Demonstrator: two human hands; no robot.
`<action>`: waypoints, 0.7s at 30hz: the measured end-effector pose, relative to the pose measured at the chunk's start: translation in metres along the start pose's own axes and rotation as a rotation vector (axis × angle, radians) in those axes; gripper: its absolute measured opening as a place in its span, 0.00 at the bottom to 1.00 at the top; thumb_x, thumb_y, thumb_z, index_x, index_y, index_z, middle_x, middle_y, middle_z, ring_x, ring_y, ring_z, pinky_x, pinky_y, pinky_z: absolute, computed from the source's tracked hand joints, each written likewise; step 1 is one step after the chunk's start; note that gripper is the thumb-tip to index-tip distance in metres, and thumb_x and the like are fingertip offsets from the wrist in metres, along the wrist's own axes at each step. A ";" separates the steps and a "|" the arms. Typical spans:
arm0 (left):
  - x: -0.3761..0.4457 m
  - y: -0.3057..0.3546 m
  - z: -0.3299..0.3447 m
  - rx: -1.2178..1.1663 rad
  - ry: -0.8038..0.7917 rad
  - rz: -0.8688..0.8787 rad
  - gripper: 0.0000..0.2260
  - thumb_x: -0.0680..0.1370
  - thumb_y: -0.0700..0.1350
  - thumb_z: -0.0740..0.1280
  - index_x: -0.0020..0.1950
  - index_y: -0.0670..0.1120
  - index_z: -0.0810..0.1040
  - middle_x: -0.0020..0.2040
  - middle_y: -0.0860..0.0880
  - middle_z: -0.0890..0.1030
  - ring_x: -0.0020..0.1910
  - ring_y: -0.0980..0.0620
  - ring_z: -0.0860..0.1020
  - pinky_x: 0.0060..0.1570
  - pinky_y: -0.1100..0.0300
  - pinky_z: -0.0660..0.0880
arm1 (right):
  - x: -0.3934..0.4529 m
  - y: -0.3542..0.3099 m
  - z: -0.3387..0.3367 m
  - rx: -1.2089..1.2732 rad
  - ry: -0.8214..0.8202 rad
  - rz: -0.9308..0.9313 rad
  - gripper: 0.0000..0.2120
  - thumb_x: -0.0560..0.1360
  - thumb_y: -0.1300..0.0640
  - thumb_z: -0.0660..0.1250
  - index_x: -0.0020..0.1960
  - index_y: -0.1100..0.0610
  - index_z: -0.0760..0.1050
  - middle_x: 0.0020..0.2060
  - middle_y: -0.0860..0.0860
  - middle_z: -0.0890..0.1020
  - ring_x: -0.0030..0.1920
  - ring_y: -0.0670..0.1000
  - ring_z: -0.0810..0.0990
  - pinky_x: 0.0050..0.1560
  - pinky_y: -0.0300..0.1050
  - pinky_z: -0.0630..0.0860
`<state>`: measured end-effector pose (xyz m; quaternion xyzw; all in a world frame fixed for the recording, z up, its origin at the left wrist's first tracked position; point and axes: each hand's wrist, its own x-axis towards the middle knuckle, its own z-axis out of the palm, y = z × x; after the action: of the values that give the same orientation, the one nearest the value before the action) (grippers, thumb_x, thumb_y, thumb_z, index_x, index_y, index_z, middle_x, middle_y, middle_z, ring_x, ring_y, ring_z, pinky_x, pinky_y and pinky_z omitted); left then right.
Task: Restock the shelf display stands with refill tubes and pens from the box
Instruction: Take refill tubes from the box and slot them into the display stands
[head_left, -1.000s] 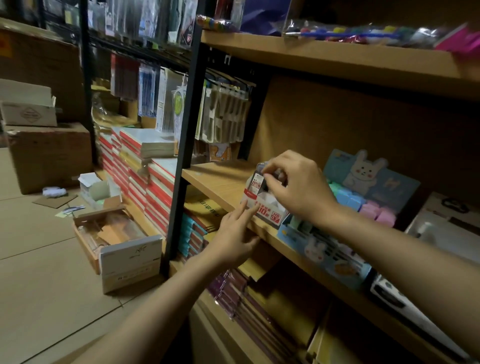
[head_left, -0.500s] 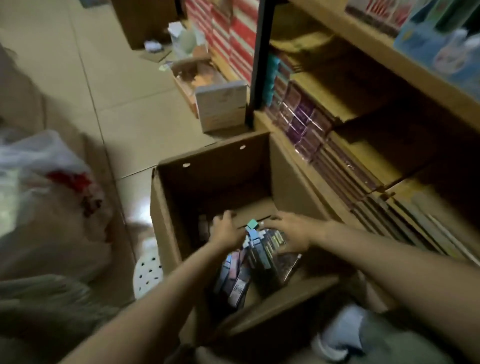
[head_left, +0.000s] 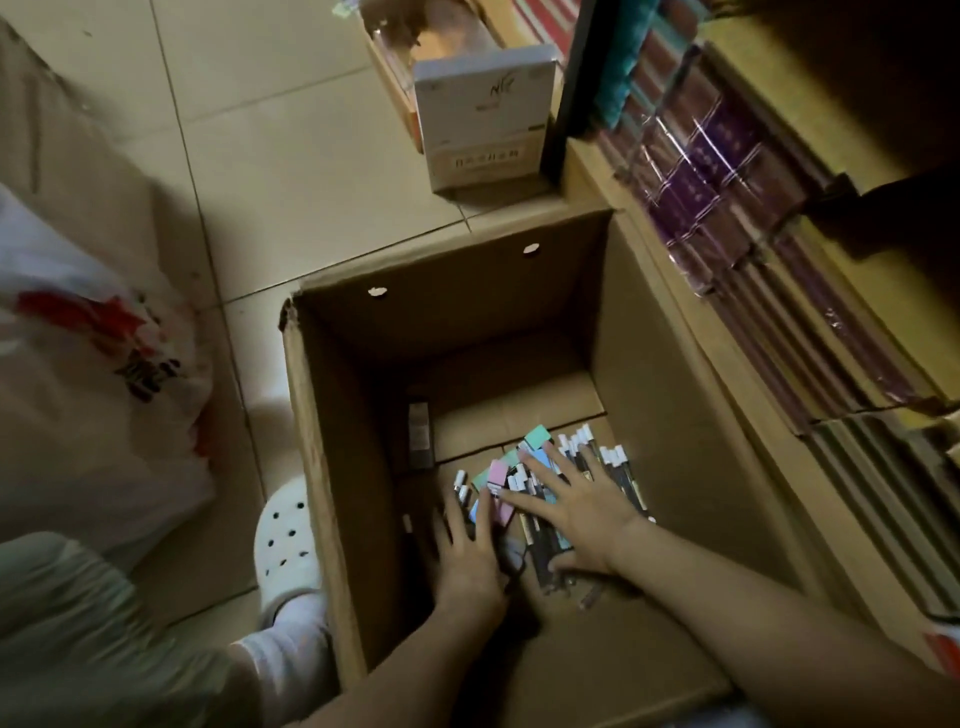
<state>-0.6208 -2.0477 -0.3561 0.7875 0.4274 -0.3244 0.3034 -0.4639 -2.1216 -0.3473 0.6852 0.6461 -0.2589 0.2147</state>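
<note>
Pens (head_left: 613, 470) and small pastel packs (head_left: 497, 488) heaped at the bottom of the box (head_left: 322, 467), toward its near right side, white caps pointing to the far wall. One dark tube (head_left: 420, 434) apart from the heap, lying along the left wall. Right hand (head_left: 576, 512) flat on top of the heap, fingers straight and spread wide, thumb tucked low by the near pens, gripping nothing that can be made out. Left hand (head_left: 467, 556) just beside it on the heap's left edge, fingers straight and close together, tips touching the pink pack; whether anything is pinched under it cannot be told. Box open on the tiled floor (head_left: 270, 156), two punched holes in its far wall. Shelf (head_left: 613, 182) tight against the box on the right, stacked with wrapped purple books (head_left: 711, 156). White carton (head_left: 480, 114) beyond the box. White shoe (head_left: 288, 545) touching the left wall, plastic bag (head_left: 93, 364) further left
</note>
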 end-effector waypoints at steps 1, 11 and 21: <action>0.003 -0.001 -0.002 0.029 0.015 0.022 0.52 0.74 0.48 0.72 0.75 0.59 0.29 0.75 0.46 0.26 0.76 0.39 0.35 0.75 0.40 0.48 | 0.001 0.005 0.002 0.011 0.013 0.013 0.52 0.70 0.30 0.64 0.71 0.35 0.23 0.74 0.53 0.27 0.76 0.64 0.34 0.73 0.67 0.40; 0.041 0.012 -0.032 -0.002 0.243 0.082 0.53 0.67 0.66 0.72 0.79 0.51 0.42 0.79 0.44 0.42 0.77 0.40 0.43 0.74 0.46 0.52 | 0.007 0.031 -0.007 0.205 0.082 0.151 0.54 0.68 0.39 0.74 0.77 0.38 0.38 0.79 0.52 0.39 0.78 0.58 0.39 0.76 0.58 0.45; 0.061 0.017 -0.064 -0.442 0.627 -0.131 0.24 0.78 0.46 0.66 0.73 0.46 0.63 0.74 0.41 0.59 0.70 0.40 0.61 0.67 0.47 0.65 | -0.003 0.030 -0.008 0.685 0.266 0.377 0.46 0.71 0.51 0.75 0.79 0.49 0.49 0.77 0.48 0.56 0.76 0.51 0.56 0.73 0.48 0.56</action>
<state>-0.5639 -1.9783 -0.3615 0.7349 0.6086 0.0134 0.2989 -0.4330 -2.1212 -0.3405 0.8508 0.4080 -0.3242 -0.0674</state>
